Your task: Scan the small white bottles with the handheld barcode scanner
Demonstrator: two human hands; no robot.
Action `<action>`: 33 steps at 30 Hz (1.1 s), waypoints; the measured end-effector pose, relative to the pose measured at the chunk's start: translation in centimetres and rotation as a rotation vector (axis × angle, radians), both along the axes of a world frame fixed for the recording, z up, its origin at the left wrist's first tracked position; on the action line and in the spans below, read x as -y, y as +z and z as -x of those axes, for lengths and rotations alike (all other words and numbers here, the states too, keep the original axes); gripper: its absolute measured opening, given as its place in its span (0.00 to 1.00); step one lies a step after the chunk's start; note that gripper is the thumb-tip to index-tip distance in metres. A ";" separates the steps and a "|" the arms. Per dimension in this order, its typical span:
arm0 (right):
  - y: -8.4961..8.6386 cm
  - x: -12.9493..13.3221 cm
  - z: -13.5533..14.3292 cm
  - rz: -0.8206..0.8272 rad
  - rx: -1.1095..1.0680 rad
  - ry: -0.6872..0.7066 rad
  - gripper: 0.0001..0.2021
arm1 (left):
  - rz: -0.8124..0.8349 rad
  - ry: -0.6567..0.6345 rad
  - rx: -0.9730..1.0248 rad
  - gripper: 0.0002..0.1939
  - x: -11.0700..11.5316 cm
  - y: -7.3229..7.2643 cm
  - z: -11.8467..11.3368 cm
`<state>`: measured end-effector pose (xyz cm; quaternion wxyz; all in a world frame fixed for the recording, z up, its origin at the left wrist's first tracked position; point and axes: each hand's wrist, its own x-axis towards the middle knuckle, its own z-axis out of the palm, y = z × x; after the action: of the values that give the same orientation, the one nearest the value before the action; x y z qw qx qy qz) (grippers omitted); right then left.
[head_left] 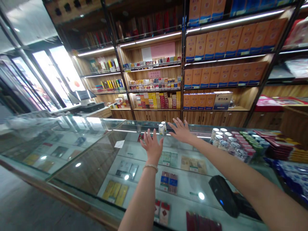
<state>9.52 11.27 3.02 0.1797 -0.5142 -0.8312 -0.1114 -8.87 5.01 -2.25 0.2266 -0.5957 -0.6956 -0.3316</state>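
Both my arms reach out over a glass display counter [84, 160]. My left hand [153, 147] is open, fingers spread, with a bracelet on its wrist. Farther out, my right hand [180, 131] is open too, its fingers apart and nothing in them. Just beyond and between the hands stand small white containers with silvery lids [161, 129], close together on the glass; neither hand appears to grip them. A black barcode scanner [223, 195] with a blue light lies under my right forearm, which hides part of its handle.
Rows of silver-lidded jars [223, 145], red and green packs [251, 139] and blue-white packages [293, 176] cover the counter's right side. A white paper [119, 144] lies left. Packs [116, 192] show beneath the glass. Shelves hold orange boxes [216, 75]; a register screen [83, 95] stands back left.
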 end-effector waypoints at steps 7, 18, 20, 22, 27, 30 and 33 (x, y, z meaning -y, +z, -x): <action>0.5 -2.6 3.2 0.012 0.018 0.045 0.27 | 0.037 0.025 0.034 0.32 -0.3 -0.4 -0.1; 2.1 -5.4 6.9 0.032 0.058 0.072 0.21 | 0.065 0.038 0.048 0.31 -0.2 -0.5 -0.1; 2.2 -5.8 7.1 0.047 0.064 0.071 0.18 | 0.053 0.042 0.046 0.31 -0.2 -0.7 -0.1; 2.3 -6.0 7.2 0.072 0.067 0.069 0.16 | 0.041 0.043 0.044 0.31 -0.3 -0.8 -0.1; 3.2 -6.0 6.7 0.149 0.093 0.106 0.14 | 0.037 0.044 0.059 0.31 -0.4 -0.8 -0.2; 3.5 -5.5 6.1 0.179 0.113 0.136 0.14 | 0.045 0.037 0.073 0.32 -0.4 -0.7 -0.2; 3.6 -4.6 5.1 0.191 0.123 0.162 0.13 | 0.087 0.009 0.079 0.35 -0.4 -0.6 -0.3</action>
<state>4.38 15.84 6.58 0.0869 -0.4522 -0.8863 -0.0481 -8.61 5.38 -2.83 0.1746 -0.5881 -0.7205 -0.3234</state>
